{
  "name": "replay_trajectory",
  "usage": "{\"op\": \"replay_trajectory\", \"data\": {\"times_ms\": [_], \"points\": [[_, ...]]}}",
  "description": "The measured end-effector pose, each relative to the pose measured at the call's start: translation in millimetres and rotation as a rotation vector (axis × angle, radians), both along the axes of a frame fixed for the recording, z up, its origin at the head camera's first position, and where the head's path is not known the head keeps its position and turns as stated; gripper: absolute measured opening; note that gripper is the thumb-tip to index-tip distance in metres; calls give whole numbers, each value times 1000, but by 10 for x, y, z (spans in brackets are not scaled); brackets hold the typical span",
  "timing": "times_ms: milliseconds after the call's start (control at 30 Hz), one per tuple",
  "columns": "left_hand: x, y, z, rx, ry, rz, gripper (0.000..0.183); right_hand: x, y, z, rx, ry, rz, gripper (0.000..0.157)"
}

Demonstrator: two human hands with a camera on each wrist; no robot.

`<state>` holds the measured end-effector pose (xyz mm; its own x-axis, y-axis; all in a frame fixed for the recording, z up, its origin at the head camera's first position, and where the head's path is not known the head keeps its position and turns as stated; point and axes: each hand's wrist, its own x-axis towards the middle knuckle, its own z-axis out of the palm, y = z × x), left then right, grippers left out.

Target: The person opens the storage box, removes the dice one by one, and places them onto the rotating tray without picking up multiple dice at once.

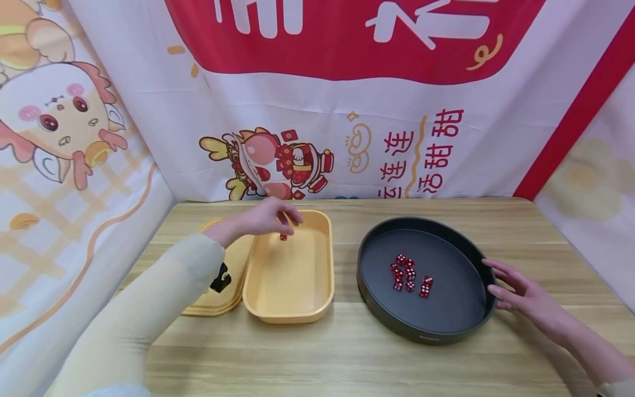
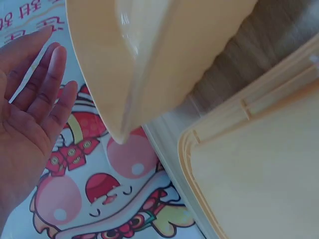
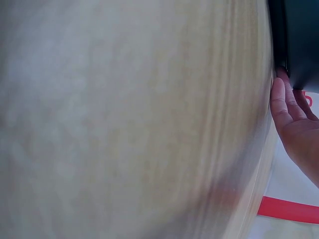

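My left hand [image 1: 270,216] hovers over the far left part of a pale yellow rectangular box [image 1: 292,275]. Its fingers look relaxed and hold nothing in the left wrist view. Just below the fingertips is one red die [image 1: 283,237]; whether it lies in the box or is falling cannot be told. On the right, a round black pan [image 1: 446,253] holds several red dice [image 1: 410,273] with white pips, grouped left of its middle. My right hand [image 1: 528,300] touches the right rim of the pan, fingers mostly straight [image 3: 299,117].
Left of the box lies a yellow lid [image 1: 208,300] with a black mark, partly under the left forearm. The wooden table [image 1: 317,358] meets printed cloth [image 1: 317,138] at the back and sides.
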<state>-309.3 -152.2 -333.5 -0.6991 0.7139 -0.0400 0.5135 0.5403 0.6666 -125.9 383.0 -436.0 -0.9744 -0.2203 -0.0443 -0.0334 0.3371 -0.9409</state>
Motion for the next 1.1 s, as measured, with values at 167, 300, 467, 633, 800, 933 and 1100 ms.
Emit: {"op": "replay_trajectory", "data": {"times_ms": [167, 300, 467, 633, 800, 933, 1100], "points": [[-72, -75, -24, -73, 29, 16, 24, 5, -18, -4, -11, 7, 5, 53], [-97, -88, -50, -134, -12, 51, 26, 9, -29, -9, -22, 15, 10, 52], [-117, -84, -123, -151, -74, 52, 29, 16, -26, -8, -23, 19, 9, 53], [-126, -89, -216, -166, -104, 44, 31, 17, -32, -5, -27, 20, 13, 53], [-131, -80, -268, -201, -56, 56, 32, 20, -34, 2, -29, 18, 11, 53], [-134, -62, -270, -256, -1, 65, 32, 22, -31, -2, -28, 27, 11, 53], [-142, -41, -285, -268, 13, 68, 31, 20, -29, -3, -25, 27, 9, 53]]}}
